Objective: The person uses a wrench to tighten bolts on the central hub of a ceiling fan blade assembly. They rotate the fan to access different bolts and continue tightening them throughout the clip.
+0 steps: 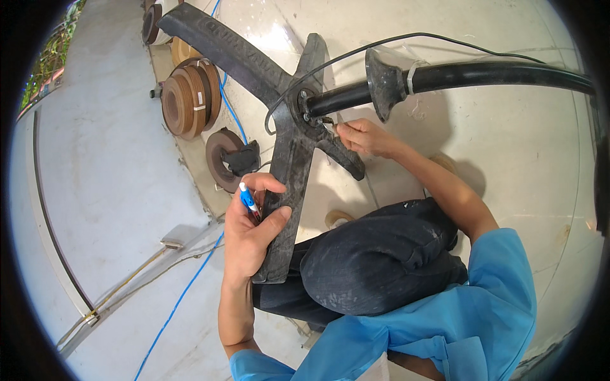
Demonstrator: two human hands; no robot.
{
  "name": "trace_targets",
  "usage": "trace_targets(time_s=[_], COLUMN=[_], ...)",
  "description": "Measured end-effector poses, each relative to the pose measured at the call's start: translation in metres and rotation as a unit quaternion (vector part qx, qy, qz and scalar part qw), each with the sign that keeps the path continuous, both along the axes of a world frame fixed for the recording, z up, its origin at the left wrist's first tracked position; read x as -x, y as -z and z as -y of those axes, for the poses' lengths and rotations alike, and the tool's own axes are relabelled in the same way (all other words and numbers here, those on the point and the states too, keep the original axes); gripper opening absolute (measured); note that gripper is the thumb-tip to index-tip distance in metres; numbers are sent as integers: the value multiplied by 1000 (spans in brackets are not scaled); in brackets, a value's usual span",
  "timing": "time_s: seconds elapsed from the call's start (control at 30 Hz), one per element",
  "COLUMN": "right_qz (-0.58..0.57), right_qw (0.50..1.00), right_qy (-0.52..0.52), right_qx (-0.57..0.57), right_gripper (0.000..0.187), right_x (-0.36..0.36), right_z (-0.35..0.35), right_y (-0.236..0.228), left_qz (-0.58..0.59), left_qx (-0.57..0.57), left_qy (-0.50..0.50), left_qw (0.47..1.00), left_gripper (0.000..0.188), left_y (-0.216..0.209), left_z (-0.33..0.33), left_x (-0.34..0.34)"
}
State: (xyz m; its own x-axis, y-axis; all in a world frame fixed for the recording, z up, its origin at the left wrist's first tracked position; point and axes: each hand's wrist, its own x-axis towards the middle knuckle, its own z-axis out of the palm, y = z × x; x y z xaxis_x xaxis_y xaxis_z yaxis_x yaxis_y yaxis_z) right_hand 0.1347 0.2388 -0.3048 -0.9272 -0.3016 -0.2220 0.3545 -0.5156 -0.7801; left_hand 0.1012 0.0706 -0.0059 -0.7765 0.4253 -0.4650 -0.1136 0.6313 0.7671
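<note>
A black stand base with several legs (293,171) is tipped on its side, its underside towards me. From its hub runs a black tube (346,95) with a flared black collar (384,86) on it. My left hand (246,238) grips the leg nearest me, thumb on one face. A blue and white pen (248,198) is tucked in that same hand. At the hub, my right hand (368,138) pinches a small dark metal piece (327,124) beside the bolt heads around the tube's end. Its exact kind is too small to make out.
Rolls of brown edging strip (184,101) lie along the wall at left, with a dark roll (222,159) nearer. A black cable (419,35) arches over the tube. A blue cord (181,298) runs across the lower left. My bent knee (356,270) is beside the base leg.
</note>
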Motion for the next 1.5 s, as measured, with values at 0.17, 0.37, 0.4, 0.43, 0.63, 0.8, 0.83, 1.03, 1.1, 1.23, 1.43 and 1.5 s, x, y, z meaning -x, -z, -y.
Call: trace_targets(time_s=[0.17, 0.37, 0.4, 0.43, 0.63, 0.8, 0.83, 1.03, 1.1, 1.23, 1.43, 1.5], right_qz=[25, 21, 24, 31, 49, 51, 54, 59, 40, -26, 19, 27], right_qw=[999, 995, 996, 996, 998, 998, 997, 996, 999, 998, 1000, 1000], right_qy=[-20, -17, -9, -7, -26, -21, -15, 6, 12, 4, -17, -11], right_qx=[34, 99, 87, 78, 20, 42, 55, 71, 27, -54, 7, 8], right_gripper=[53, 51, 52, 52, 53, 54, 55, 57, 57, 57, 57, 57], right_x=[3, -4, -3, -4, -1, -1, -2, -7, -4, 10, 2, 0], right_z=[-4, 1, 2, 3, -1, 0, 3, 15, 12, -2, -1, 1], right_y=[2, 6, 5, 4, 0, 1, 1, 1, 3, 7, -1, -3], left_qz=[14, 19, 11, 19, 14, 5, 12, 4, -3, 5, 1, -7], left_qx=[-4, -9, -8, -8, 0, -6, -8, -3, -4, -5, 12, 18], left_qy=[-7, -9, -3, -9, 0, -12, -16, 8, 11, -1, 0, 2], left_qw=[1000, 1000, 1000, 1000, 1000, 1000, 1000, 1000, 1000, 1000, 1000, 1000], left_gripper=[34, 34, 34, 34, 34, 33, 33, 33, 32, 32, 31, 31], left_y=[-3, -1, -1, -1, -3, -1, -2, -2, -1, -3, -5, -4], left_z=[2, 1, 1, 1, -1, -3, -3, -2, -2, -2, -5, -6], left_x=[0, 0, 1, 1, 0, -1, -1, 2, 1, 0, 0, 0])
